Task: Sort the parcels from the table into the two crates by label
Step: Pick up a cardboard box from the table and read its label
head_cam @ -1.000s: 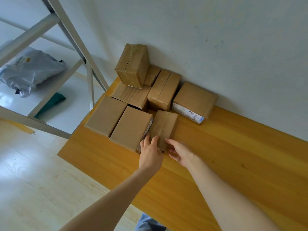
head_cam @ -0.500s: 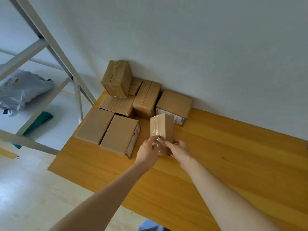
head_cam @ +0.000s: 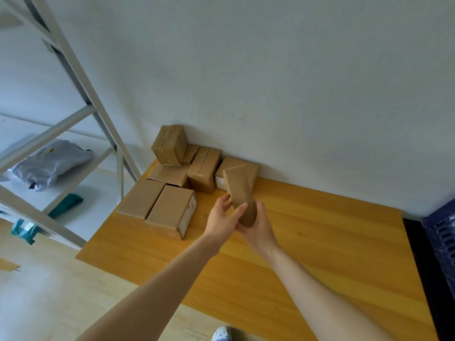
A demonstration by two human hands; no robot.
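Note:
A small brown cardboard parcel [head_cam: 240, 190] is held upright above the wooden table [head_cam: 320, 242], clear of the surface. My left hand [head_cam: 222, 217] grips its lower left side, thumb across the front. My right hand [head_cam: 259, 226] cups its bottom and right side from below. No label shows on the faces turned to me. Several more brown parcels [head_cam: 172, 207] lie at the table's far left corner against the wall, one stacked on top [head_cam: 170, 145]. A dark blue slotted crate [head_cam: 443, 237] shows at the right edge.
A grey metal shelf frame [head_cam: 73, 70] stands left of the table, with a grey plastic mailer bag [head_cam: 49, 163] and a green item [head_cam: 67, 204] on its shelves. A white wall backs the table. A shoe [head_cam: 221, 334] shows at the bottom.
Both hands took the parcel from the pile, stood it on end and lifted it off the table, moving it right. The camera view swung upward and right, revealing the blue crate.

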